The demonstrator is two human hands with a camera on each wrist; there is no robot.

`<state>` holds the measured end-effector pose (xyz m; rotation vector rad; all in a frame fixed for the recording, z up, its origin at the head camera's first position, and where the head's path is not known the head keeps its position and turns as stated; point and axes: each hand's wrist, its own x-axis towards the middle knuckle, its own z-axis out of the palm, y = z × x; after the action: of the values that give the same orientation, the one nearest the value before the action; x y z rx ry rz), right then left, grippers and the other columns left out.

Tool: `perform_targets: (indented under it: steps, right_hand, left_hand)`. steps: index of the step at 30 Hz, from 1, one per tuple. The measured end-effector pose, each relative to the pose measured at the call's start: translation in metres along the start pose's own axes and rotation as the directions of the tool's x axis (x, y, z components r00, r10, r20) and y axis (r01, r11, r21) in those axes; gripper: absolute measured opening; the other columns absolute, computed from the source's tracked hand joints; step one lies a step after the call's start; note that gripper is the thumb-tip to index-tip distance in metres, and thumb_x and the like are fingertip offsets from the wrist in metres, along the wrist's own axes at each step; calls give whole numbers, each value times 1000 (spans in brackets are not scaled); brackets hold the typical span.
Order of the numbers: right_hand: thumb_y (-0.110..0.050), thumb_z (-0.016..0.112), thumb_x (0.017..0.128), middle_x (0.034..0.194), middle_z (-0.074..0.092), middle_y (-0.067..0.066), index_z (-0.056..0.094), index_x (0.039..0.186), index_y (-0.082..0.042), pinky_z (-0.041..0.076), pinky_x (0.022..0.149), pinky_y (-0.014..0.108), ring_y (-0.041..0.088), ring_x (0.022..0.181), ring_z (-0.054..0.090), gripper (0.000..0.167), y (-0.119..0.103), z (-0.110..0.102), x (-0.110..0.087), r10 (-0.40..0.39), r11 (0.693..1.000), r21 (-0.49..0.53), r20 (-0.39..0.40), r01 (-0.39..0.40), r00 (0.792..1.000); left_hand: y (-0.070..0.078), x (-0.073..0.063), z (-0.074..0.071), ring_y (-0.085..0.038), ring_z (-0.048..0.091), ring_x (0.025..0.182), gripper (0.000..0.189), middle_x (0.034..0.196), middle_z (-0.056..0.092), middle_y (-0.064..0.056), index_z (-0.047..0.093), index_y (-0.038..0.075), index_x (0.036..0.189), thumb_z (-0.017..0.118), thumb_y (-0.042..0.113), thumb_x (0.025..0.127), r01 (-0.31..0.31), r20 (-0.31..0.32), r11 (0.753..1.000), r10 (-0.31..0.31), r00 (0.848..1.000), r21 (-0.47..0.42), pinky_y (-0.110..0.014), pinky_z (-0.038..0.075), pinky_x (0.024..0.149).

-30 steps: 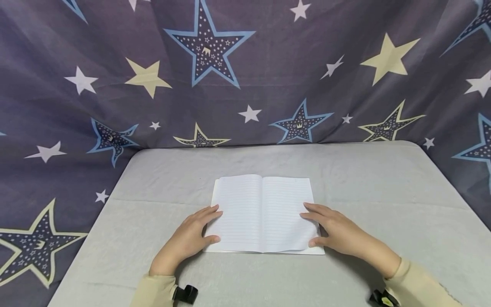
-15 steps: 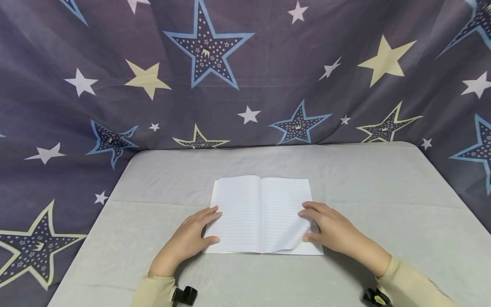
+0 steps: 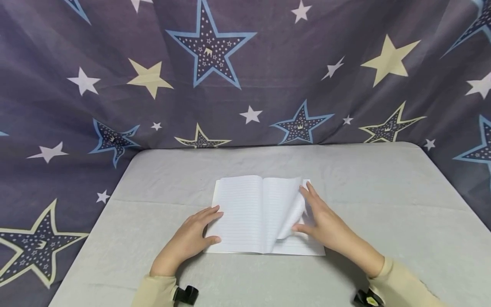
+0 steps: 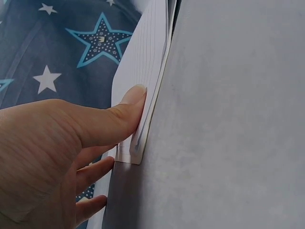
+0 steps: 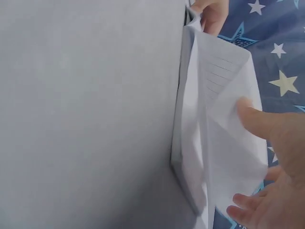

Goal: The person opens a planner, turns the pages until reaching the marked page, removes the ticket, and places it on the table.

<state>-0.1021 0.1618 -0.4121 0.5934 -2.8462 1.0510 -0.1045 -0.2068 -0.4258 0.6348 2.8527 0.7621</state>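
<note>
1. One right hand (image 3: pixel 331 226) at the raised page (image 3: pixel 287 219), just to the right of it; clearly nearer to it than the left hand (image 3: pixel 189 236), well apart across the fold (image 3: pixel 263 217). Long axis of the page roughly near to far, alongside the fold, with its free right side bowed up and leaning left.
2. In the right hand: fingers spread and fairly straight, well away from the thumb. Thumb against the page toward its near end, fingertips beside its far right part. No curl around the paper plain to see; cannot tell how firmly pressed.
3. In the left hand: fingers loose and spread, clasping nothing. Thumb on the left page (image 3: pixel 239 217) toward its near left corner, fingertips farther along the left edge.
4. Between both hands: a lined notebook (image 3: pixel 245 187), spread flat on the grey table (image 3: pixel 115 256).
5. Farther out: pale sleeves (image 3: pixel 155 292), then a dark star-patterned curtain (image 3: pixel 268 64) beyond the far edge.
</note>
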Motion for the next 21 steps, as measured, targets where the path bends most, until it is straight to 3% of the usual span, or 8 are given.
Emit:
perform_targets:
  steps: [4,8,15,21]
  right_hand:
    - [-24,85,79,152,38,25,23,156,-3,36,107,60,44,134,42,101,-10,0,-2,16,995,101,-42,-11,999]
    - [-20,83,81,144,50,18,30,154,-6,43,102,57,39,125,53,91,-22,5,-1,-29,985,170,-68,40,997]
    - [-29,77,88,154,42,5,44,150,-11,33,113,51,29,139,40,72,-44,21,4,-113,981,159,-7,112,994]
    - [-31,75,89,152,44,5,49,146,-11,34,113,47,27,140,40,67,-55,33,7,-150,983,118,76,140,986]
  left_hand:
    - [2,1,-1,-36,36,141,67,152,44,-12,55,6,141,80,24,82,-5,2,1000,5,1000,5,-58,29,113]
    - [3,1,-2,-36,36,141,67,152,44,-12,55,6,141,80,24,82,-7,3,1000,7,1000,4,-59,28,113]
    - [0,-1,-6,-37,38,140,69,151,45,-11,56,7,140,84,23,79,2,-8,1000,-2,1000,0,-58,31,112]
    - [-5,-4,-9,-39,40,138,70,148,48,-14,58,4,137,87,22,75,11,-32,1000,-11,999,3,-58,34,110]
